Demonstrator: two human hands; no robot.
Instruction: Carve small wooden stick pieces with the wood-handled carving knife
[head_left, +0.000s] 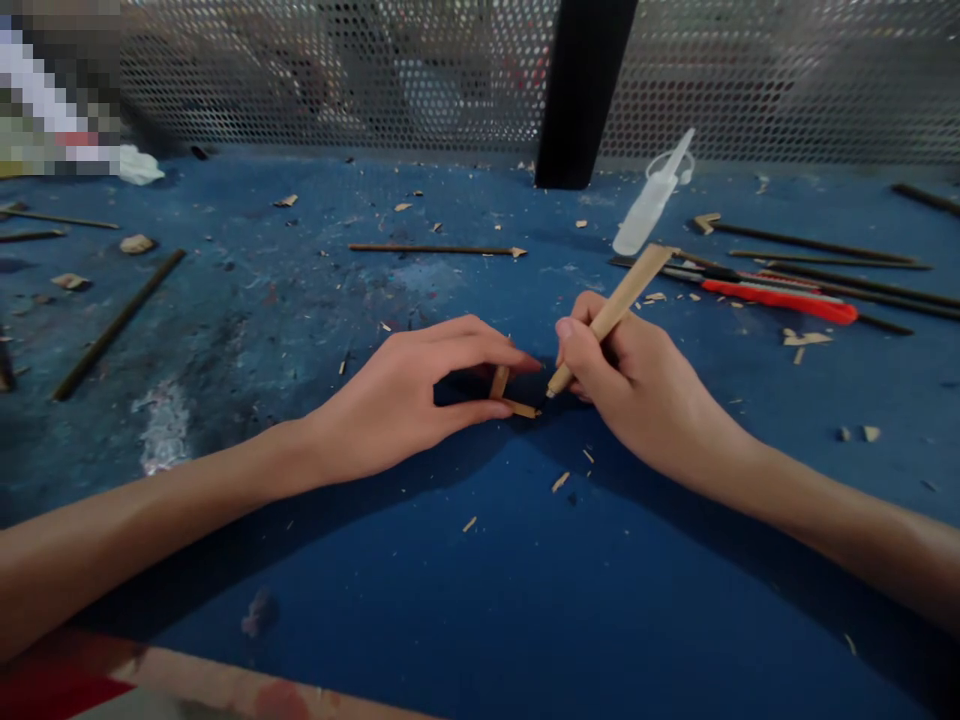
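Note:
My left hand (420, 385) is closed on a small wooden piece (519, 408) low over the blue table, thumb in front and fingers behind. A second short light-wood part (499, 381) stands up inside its grip; whether the two are joined I cannot tell. In my right hand (637, 375) is a wooden-handled craft knife (611, 312), gripped like a pen and tilted, with its thin dark tip pointing down beside the free end of the small wooden piece. The fingertips of the two hands are close together but apart.
A white glue bottle (646, 208) lies behind my right hand. Right of it are a red utility knife (780, 302) and several dark sticks (817, 242). Another stick (435, 249) lies behind my left hand. Wood chips (560, 482) dot the table; a perforated metal screen (337, 80) stands behind.

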